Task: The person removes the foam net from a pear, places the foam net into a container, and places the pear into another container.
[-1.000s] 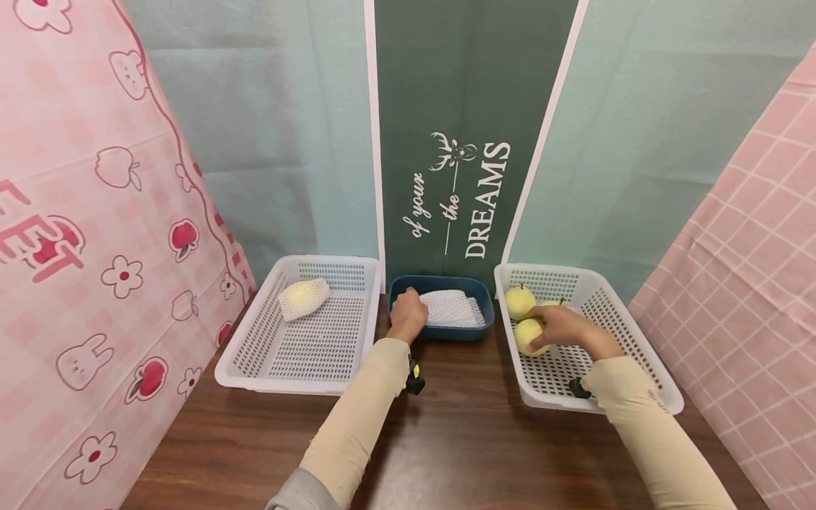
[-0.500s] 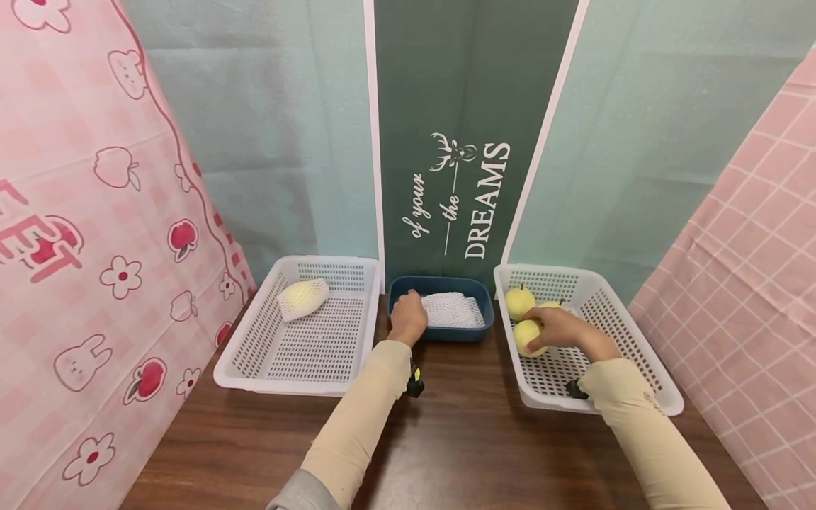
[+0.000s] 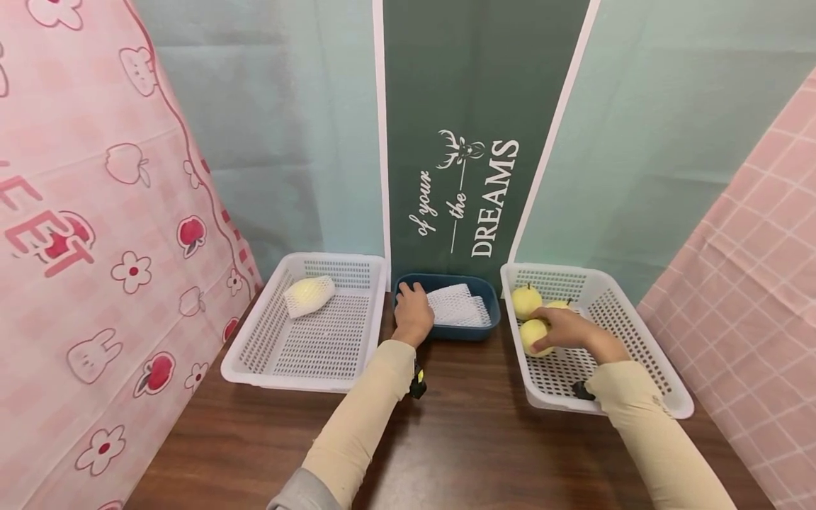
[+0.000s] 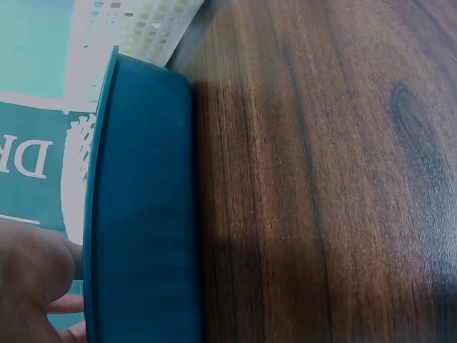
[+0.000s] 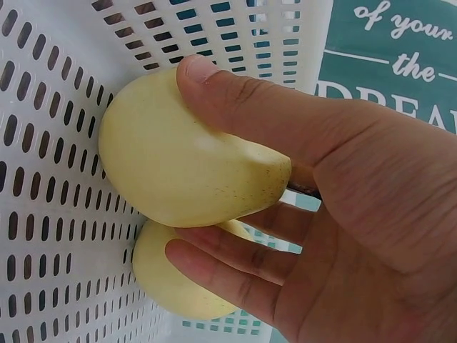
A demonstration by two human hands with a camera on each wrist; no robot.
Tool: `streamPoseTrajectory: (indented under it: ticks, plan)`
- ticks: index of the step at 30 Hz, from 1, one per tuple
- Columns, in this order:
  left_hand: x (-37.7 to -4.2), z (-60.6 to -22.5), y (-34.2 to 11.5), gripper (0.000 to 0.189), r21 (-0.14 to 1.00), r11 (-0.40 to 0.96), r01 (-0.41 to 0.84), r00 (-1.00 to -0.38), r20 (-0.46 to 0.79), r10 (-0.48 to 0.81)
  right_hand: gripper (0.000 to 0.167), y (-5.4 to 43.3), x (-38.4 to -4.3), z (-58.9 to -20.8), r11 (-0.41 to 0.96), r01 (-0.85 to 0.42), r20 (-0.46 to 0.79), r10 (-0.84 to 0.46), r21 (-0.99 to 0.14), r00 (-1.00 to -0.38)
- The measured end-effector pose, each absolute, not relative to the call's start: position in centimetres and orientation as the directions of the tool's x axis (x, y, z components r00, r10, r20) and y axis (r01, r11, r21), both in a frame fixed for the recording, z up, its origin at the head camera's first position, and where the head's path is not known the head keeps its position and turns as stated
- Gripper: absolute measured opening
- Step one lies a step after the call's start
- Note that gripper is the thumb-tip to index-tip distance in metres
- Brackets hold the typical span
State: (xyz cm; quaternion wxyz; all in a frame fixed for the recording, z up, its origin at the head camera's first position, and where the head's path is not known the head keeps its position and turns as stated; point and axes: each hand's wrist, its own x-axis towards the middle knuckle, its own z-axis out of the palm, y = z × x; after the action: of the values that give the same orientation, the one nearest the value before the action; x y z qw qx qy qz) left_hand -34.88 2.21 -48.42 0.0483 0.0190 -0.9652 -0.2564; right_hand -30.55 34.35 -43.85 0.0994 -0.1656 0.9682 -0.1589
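My right hand (image 3: 570, 333) grips a yellow pear (image 5: 178, 157) inside the right basket, thumb on one side and fingers on the other. Another pear (image 5: 182, 275) shows just below it in the right wrist view. A third pear (image 3: 526, 302) sits in the back left corner. My left hand (image 3: 413, 315) is over the left end of a dark blue bin (image 4: 146, 207), its fingers loosely spread inside. White foam fruit nets (image 3: 455, 306) lie in the bin beside that hand. In the left wrist view the fingertips are partly hidden behind the bin's wall.
A white basket (image 3: 363, 340) on the left holds one pear in a foam net (image 3: 310, 295). The right white basket (image 3: 532, 386) surrounds my right hand with its walls. Brown wooden table (image 3: 465, 439) lies in front; curtains stand behind and on both sides.
The left hand's fingers have loosened and spread inside the blue bin, and the foam nets beside it have shifted slightly. The right hand stays on the pear. The head view has turned a little.
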Motion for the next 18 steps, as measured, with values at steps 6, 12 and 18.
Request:
streamPoseTrajectory:
  ticks: [6,12,18]
  plan:
    - [-34.6,-47.8,2.7,0.046,0.367,0.928,0.070,-0.976,0.218,-0.013,0.079,34.4,-30.5,-43.8,0.893,-0.286,-0.141,-0.351,-0.349,-0.926]
    - [-34.1,-47.3,3.0,0.022,0.287,0.931,0.226,-0.943,0.306,0.135,0.078,34.3,-30.4,-43.6,0.893,-0.284,-0.151,-0.352,-0.349,-0.924]
    - [-33.5,-47.0,3.2,0.025,0.352,0.883,0.311,-0.942,0.236,0.238,0.074,34.1,-30.3,-43.3,0.893,-0.274,-0.155,-0.346,-0.357,-0.925]
